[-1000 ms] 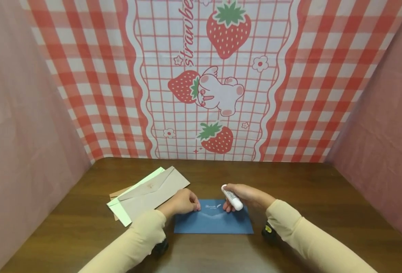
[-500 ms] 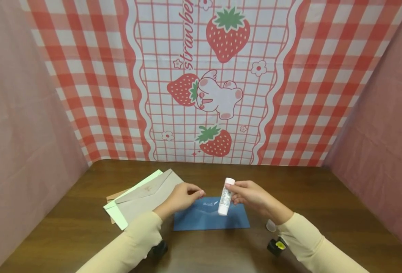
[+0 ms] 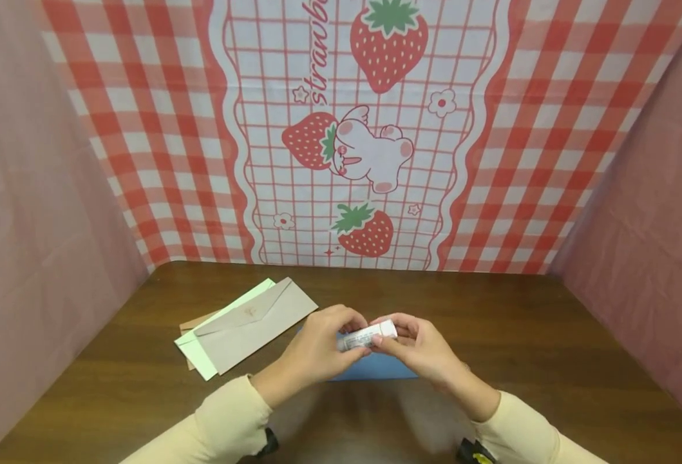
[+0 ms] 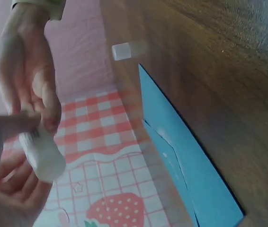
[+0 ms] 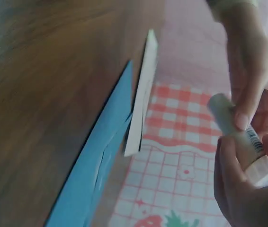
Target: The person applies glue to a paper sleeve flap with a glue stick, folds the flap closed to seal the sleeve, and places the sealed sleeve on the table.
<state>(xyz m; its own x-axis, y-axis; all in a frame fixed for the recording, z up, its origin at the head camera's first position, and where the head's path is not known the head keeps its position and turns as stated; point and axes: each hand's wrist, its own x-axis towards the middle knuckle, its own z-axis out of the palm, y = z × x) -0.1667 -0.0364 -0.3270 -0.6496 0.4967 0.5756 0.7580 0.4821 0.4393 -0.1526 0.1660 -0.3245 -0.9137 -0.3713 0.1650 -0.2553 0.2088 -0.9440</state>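
Note:
Above the blue envelope (image 3: 378, 369), a white glue stick (image 3: 364, 336) lies nearly level between the two hands. My left hand (image 3: 320, 341) pinches its left end between thumb and fingers. The right hand (image 3: 430, 354) grips the other end, thumb across the barrel. In the right wrist view the printed barrel (image 5: 240, 135) shows between both hands' fingers. Underneath, the envelope lies on the table with its flap folded down, partly covered by the hands. A small white cap (image 4: 121, 51) stands on the table to the right of the envelope in the left wrist view; in the head view it is hidden.
To the left on the brown wooden table (image 3: 480, 309) lies a fanned pile: a grey envelope (image 3: 259, 325) on top, a pale green envelope (image 3: 197, 357) below it, and a brown envelope edge (image 3: 192, 322) showing underneath. A strawberry-print cloth (image 3: 369, 161) hangs behind.
The left hand has come right and taken hold of the glue stick. The right hand has turned the stick from upright to nearly level. The blue envelope has stayed on the table.

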